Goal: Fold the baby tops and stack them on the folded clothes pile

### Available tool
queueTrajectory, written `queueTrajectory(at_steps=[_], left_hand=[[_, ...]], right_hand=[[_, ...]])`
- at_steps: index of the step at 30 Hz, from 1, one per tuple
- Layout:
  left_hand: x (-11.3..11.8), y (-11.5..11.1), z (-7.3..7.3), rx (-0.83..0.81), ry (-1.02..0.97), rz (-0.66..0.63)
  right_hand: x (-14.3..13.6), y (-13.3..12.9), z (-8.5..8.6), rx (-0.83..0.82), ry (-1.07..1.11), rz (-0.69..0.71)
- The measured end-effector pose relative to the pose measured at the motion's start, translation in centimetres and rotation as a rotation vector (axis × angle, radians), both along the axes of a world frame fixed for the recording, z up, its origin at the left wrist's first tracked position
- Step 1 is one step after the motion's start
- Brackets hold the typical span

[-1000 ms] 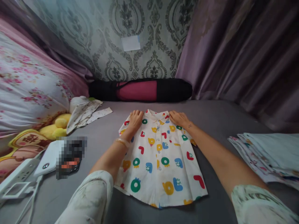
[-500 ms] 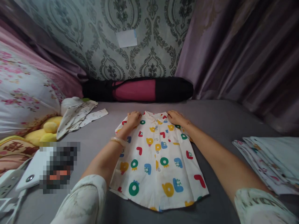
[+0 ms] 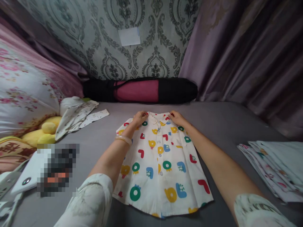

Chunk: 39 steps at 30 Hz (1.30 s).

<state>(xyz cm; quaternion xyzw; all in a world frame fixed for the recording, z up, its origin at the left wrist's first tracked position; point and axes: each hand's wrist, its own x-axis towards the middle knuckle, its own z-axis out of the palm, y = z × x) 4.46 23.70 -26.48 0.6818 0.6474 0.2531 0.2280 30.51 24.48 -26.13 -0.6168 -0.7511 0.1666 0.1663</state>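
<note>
A white short-sleeved button-up shirt (image 3: pixel 153 164), printed with colourful letters and ducks, lies front up with its collar at the far end. At its left shoulder seam near the collar, my left hand (image 3: pixel 140 118) has fingers closed on the fabric. My right hand (image 3: pixel 177 118) pinches the opposite shoulder close to the collar. A bracelet (image 3: pixel 123 139) circles my left wrist. My right forearm hides much of the right sleeve.
A black and dark red long bag (image 3: pixel 136 91) lies along the wall. Folded clothes (image 3: pixel 279 167) are stacked at right. On the left are a floral pillow (image 3: pixel 26 91), a yellow plush toy (image 3: pixel 42 134), a crumpled patterned garment (image 3: pixel 75 118) and a white phone (image 3: pixel 30 173) on a cable.
Both hands have moved inward along the shoulders toward the collar, and their fingers have closed on the fabric. The shirt stays nearly in place.
</note>
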Motion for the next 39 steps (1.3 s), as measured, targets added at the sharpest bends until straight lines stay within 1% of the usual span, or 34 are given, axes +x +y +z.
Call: queueTrajectory(at_steps=[3,5,7,9,11,13,16,18,20,22,24,25,27,30,33,37,39], left_hand=[[0.2,0.0,-1.0,0.161,0.210,-0.015],[0.5,-0.3,-1.5,0.231,0.327,-0.031],[0.7,-0.7,-1.7,0.257,0.426,-0.044],[0.9,-1.1,-1.7,0.251,0.504,-0.046],[1.0,-1.4,-1.5,0.238,0.561,-0.027],[1.3,-1.7,-1.1,0.239,0.598,0.017],[2.3,-2.5,-0.3,0.269,0.603,0.067],[3.6,-3.2,0.5,0.312,0.581,0.048],[5.4,-4.1,1.3,0.345,0.558,-0.034],[7.3,-4.9,1.9,0.345,0.539,-0.193],[9.1,-5.8,2.1,0.331,0.511,-0.357],[9.9,-6.1,2.0,0.320,0.491,-0.415],[11.1,-6.7,1.5,0.293,0.444,-0.468],[12.1,-7.3,0.5,0.258,0.390,-0.478],[12.5,-7.5,-0.5,0.232,0.365,-0.450],[12.7,-7.5,-1.3,0.211,0.375,-0.426],[12.7,-7.5,-1.5,0.210,0.384,-0.427]], right_hand=[[-0.7,-1.1,-0.2,0.111,-0.106,-0.027],[-1.3,-1.7,-0.4,0.155,-0.185,-0.045],[-1.5,-2.1,-0.5,0.168,-0.236,-0.061],[-1.3,-2.0,-0.2,0.143,-0.244,-0.065],[-0.2,-1.4,0.5,0.047,-0.214,-0.063],[1.6,-0.9,1.5,-0.120,-0.141,-0.077],[5.0,-0.7,3.1,-0.402,0.048,-0.122],[7.1,-1.3,3.8,-0.536,0.182,-0.156],[8.6,-2.2,4.2,-0.622,0.286,-0.176],[9.7,-3.1,4.3,-0.681,0.363,-0.186],[10.5,-3.9,4.4,-0.704,0.420,-0.186],[10.9,-4.2,4.5,-0.697,0.446,-0.184],[11.4,-4.9,4.7,-0.651,0.499,-0.192],[11.8,-5.9,4.9,-0.575,0.613,-0.250],[11.3,-6.8,4.5,-0.505,0.701,-0.330],[10.0,-7.1,3.0,-0.256,0.558,-0.498],[9.5,-7.1,2.1,-0.176,0.487,-0.555]])
